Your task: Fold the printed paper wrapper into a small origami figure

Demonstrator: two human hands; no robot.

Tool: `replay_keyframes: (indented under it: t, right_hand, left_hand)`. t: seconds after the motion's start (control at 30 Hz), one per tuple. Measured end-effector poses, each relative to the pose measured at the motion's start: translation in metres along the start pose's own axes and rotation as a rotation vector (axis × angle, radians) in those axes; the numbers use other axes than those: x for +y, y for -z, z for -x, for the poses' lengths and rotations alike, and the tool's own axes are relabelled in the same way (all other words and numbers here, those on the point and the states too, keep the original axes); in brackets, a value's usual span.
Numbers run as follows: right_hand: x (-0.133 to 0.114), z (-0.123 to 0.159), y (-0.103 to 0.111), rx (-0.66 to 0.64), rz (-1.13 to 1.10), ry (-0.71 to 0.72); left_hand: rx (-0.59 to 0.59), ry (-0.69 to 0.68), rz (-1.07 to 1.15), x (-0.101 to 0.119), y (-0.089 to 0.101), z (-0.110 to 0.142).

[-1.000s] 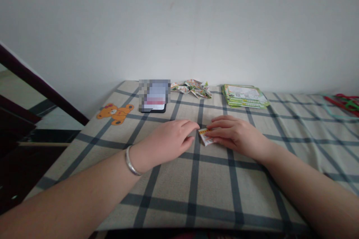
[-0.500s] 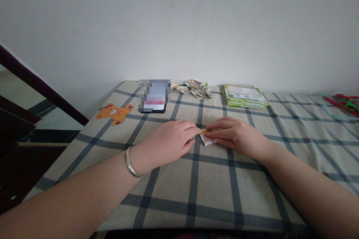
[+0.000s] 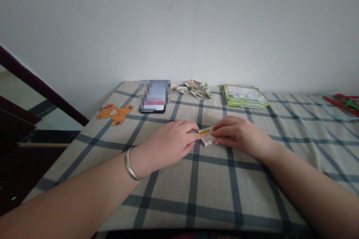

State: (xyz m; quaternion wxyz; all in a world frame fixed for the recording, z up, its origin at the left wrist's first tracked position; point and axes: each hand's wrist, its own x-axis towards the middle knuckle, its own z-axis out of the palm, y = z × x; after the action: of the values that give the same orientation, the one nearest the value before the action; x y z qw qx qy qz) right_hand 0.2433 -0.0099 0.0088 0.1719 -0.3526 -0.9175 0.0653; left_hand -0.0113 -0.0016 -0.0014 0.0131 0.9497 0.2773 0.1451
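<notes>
A small folded piece of printed paper [image 3: 206, 137], white with a yellow band, lies on the checked tablecloth between my hands. My left hand [image 3: 176, 140], with a silver bangle at its wrist, has its fingers closed against the paper's left edge. From the right, my right hand [image 3: 235, 132] grips the paper's other side with fingers pressed together. The thumbs are mostly hidden. Beyond my hands, several folded paper pieces [image 3: 193, 89] form a loose pile, and a stack of green-and-white printed leaflets [image 3: 245, 96] lies to its right.
A phone [image 3: 154, 99], partly blurred out, lies near the wall [image 3: 179, 26]. An orange bear picture [image 3: 114, 114] is on the tablecloth [image 3: 174, 190] at the left. Red and green items [image 3: 346, 104] lie at the far right. A dark rail [image 3: 42, 84] slants down beside the table.
My fingers have drawn slightly apart, so more of the folded paper and its yellow band shows. The other things have stayed put.
</notes>
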Motion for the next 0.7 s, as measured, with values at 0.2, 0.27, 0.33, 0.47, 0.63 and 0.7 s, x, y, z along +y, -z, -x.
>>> replay_keyframes:
  t: [0.2,0.27,0.33,0.47,0.63,0.7]
  right_hand:
    - [-0.0026,0.0035,0.0059,-0.019,0.060,-0.039]
    - [-0.0027,0.0042,0.0063,-0.006,0.091,-0.059]
    - [-0.0019,0.0044,0.0054,0.010,0.088,-0.064]
    - [0.0008,0.0039,0.0024,0.031,0.066,-0.032]
    - [0.0035,0.0030,0.0011,0.020,0.079,-0.006]
    - [0.0038,0.0028,0.0012,0.020,0.080,-0.004]
  left_hand:
    - [0.030,-0.037,0.035,-0.0005,-0.0027,-0.0006]
    - [0.027,-0.037,0.031,-0.0004,-0.0028,-0.0009]
    - [0.026,-0.036,0.024,-0.0003,-0.0024,-0.0011]
    - [0.026,-0.046,0.015,-0.0013,-0.0013,-0.0013]
    - [0.014,-0.072,0.008,-0.0019,-0.0004,-0.0007]
    - [0.011,-0.083,-0.018,-0.0010,0.0000,-0.0004]
